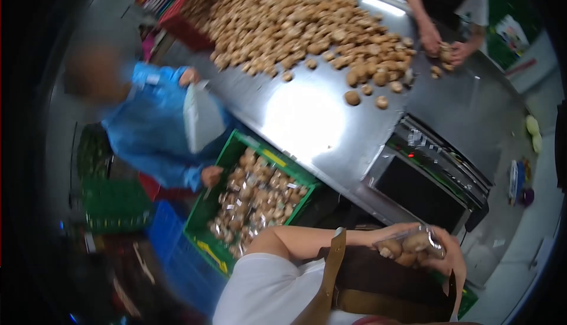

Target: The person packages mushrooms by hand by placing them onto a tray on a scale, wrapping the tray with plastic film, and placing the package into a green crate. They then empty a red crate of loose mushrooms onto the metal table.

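Note:
A clear-wrapped pack of brown mushrooms (412, 246) is held close to the front of my apron. My left hand (390, 233) grips its near left side and upper edge, with the fingers partly hidden. Around the right end of the pack curls my right hand (452, 256). Just beyond my hands sits a machine with a flat black plate (420, 190) and a small red light. Down to my left, a green crate (204, 215) holds many wrapped packs of mushrooms (254, 192).
Loose mushrooms (295, 23) are heaped on the steel table (248, 94), beside a red crate (180, 20). A person in blue (159, 127) stands by the green crate with a pale sheet or bag (201, 118). Another person's hands (460, 53) hold mushrooms at the far right.

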